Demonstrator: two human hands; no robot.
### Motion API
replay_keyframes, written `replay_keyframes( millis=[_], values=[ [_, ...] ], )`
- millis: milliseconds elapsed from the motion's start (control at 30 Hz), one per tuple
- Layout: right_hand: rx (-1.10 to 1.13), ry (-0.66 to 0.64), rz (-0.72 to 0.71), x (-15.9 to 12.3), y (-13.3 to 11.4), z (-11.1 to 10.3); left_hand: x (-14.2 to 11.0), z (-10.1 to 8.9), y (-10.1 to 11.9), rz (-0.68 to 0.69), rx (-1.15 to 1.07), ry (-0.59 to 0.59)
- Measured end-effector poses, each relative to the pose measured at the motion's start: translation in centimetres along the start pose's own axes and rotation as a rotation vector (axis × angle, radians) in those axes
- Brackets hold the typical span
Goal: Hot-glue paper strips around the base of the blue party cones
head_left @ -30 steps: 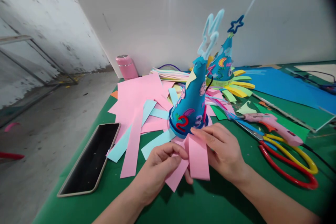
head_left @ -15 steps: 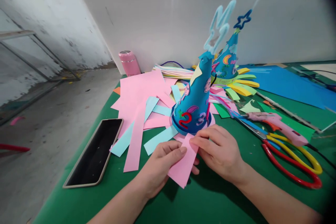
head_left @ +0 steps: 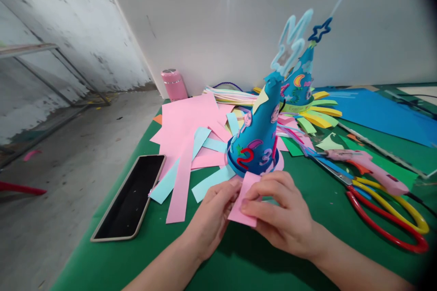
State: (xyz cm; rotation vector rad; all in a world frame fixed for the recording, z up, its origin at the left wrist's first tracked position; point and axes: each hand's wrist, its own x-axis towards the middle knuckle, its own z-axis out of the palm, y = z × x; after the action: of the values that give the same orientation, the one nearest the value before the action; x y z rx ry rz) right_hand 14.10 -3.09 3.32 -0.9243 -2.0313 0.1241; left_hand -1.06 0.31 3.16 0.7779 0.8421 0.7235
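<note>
Both my hands pinch a small folded pink paper strip [head_left: 246, 198] just in front of a blue cone party hat [head_left: 256, 138]. My left hand [head_left: 211, 219] grips the strip's left edge with curled fingers. From the right, my right hand [head_left: 285, 216] presses thumb and fingers over the strip. The hat stands upright on the green table [head_left: 307, 263], decorated with a red "2", a "3", stickers and a light-blue pipe-cleaner topper. Pink and light-blue paper strips [head_left: 180, 182] fan out from its base.
A black phone [head_left: 131, 204] lies face up at the left. Red-and-yellow scissors [head_left: 385, 213] and a pink glue gun [head_left: 368, 166] lie at the right. A second decorated hat [head_left: 300, 86], pink paper sheets [head_left: 187, 118], a blue sheet [head_left: 378, 111] and a pink bottle [head_left: 174, 85] sit farther back.
The pink strip has been folded over shorter, and both hands have closed together on it, lifting it slightly toward the hat's base. The view shifted a little to the left.
</note>
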Motion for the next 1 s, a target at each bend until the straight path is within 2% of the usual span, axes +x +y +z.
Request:
replay_keyframes(
  millis=[67, 167, 233, 300, 367, 400, 533, 667, 800, 1000],
  values=[
    [0.183, 0.094, 0.124, 0.2, -0.1, -0.5, -0.1, -0.1, 0.2, 0.096, 0.074, 0.063],
    [0.520, 0.203, 0.550, 0.3, 0.0, -0.6, -0.1, -0.4, 0.3, 0.241, 0.188, 0.171],
    [0.751, 0.162, 0.831, 0.3, 0.2, -0.2, -0.2, -0.3, 0.3, 0.246, 0.178, 0.094],
    [0.903, 0.090, 0.984, 0.2, 0.4, 0.5, -0.3, -0.2, 0.1, 0.197, 0.139, -0.049],
    [0.939, 0.070, 1.023, 0.1, 0.5, 1.1, -0.3, 0.0, -0.2, 0.143, 0.141, -0.127],
    [0.929, 0.066, 1.023, 0.0, 0.5, 1.4, -0.3, 0.0, -0.3, 0.125, 0.171, -0.120],
    [0.896, 0.062, 0.991, -0.1, 0.6, 1.8, 0.0, 0.0, -0.5, 0.125, 0.370, 0.006],
    [0.871, 0.044, 0.947, -0.2, 0.9, 1.6, 0.3, 0.0, -0.2, 0.174, 0.527, 0.029],
    [0.729, 0.021, 0.904, -0.5, 1.0, 1.5, 0.4, 0.1, -0.1, 0.281, 0.672, 0.062],
    [0.560, 0.003, 0.868, -1.0, 1.0, 1.5, 0.1, -0.1, -0.5, 0.344, 0.754, 0.052]
  ],
)
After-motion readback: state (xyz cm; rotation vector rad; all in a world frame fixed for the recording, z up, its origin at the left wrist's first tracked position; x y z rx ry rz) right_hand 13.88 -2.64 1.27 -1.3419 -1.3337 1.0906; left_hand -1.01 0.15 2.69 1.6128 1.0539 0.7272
